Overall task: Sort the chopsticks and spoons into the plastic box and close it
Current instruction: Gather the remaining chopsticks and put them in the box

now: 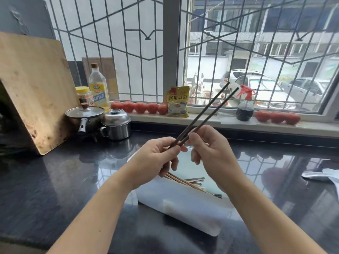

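Two dark chopsticks slant up to the right above the counter. My left hand grips their lower ends, and my right hand pinches them just above that. Directly below the hands stands the open white plastic box. Inside it lie several lighter wooden chopsticks and some metal utensil handles. The far part of the box is hidden behind my hands.
A wooden cutting board leans at the left. Two pots, an oil bottle and a jar stand behind the box. Tomatoes, a packet and a spray bottle line the windowsill. A white cloth lies at the right.
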Available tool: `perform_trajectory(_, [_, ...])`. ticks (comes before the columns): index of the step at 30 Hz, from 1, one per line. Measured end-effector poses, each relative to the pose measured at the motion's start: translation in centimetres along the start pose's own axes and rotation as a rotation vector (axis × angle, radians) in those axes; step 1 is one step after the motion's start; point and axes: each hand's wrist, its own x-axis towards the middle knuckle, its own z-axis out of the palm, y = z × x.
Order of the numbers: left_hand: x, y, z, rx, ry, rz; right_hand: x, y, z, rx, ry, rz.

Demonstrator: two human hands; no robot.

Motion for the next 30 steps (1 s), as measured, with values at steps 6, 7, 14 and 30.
perform_trajectory(6, [0.4, 0.0, 0.3, 0.000, 0.138, -0.016, 0.2, -0.2, -0.4, 0.157, 0.186, -0.025])
perform_trajectory(7, [0.4, -0.1, 0.4, -0.029, 0.253, -0.009, 0.3, -0.1, -0.8, 0.212, 0.281, -0.017])
perform_trajectory(14, [0.4, 0.0, 0.6, -0.445, 0.631, 0.049, 0.3, 1.8, 0.8, -0.683, -0.148, 0.070])
perform_trajectory(30, [-0.2, 0.4, 0.9, -0.106, 0.337, 0.024, 0.1, 0.7, 1.2, -0.477, 0.113, -0.102])
